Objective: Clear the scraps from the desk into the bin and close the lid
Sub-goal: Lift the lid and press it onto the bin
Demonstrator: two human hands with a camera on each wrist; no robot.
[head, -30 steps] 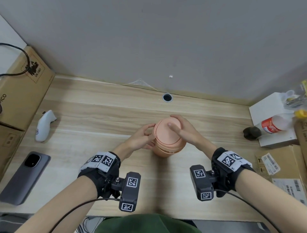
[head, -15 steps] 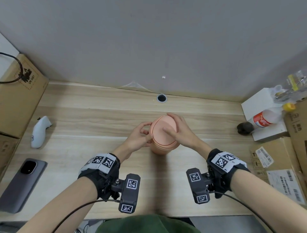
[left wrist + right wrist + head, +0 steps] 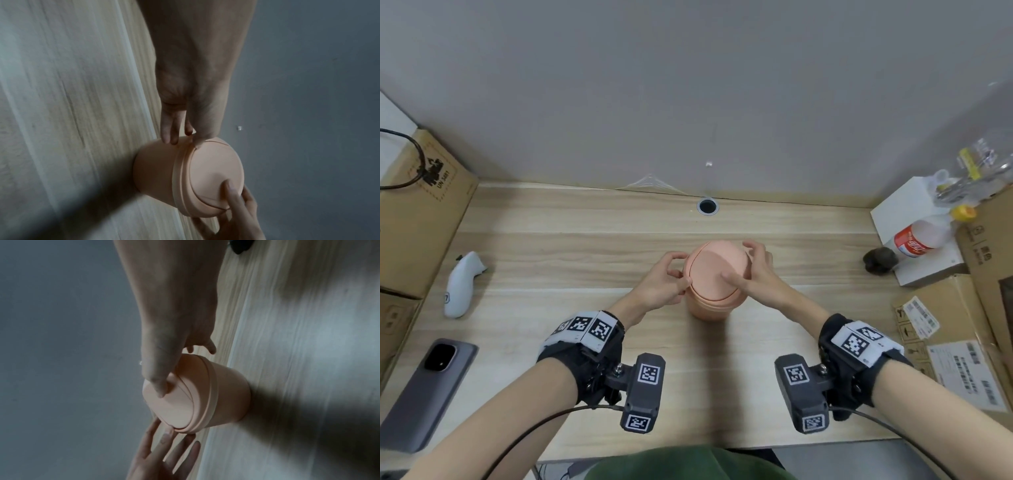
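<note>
A small salmon-pink bin stands upright in the middle of the wooden desk, its swing lid lying level in the rim. My left hand is at the bin's left side, thumb on the rim and straight fingers touching the wall. My right hand is on the right, its thumb pressing the lid top. Its other fingers hang loosely curled just off the bin's far edge. What is inside the bin is hidden.
A grey phone and a white controller lie at the left, beside cardboard boxes. At the right are a dark lump, a cola bottle on a white box, and more cartons. A cable hole sits at the back.
My right fingers have lifted off the lid's far side, leaving only the thumb on it. The left hand stays at the left rim. The lid now lies flatter.
</note>
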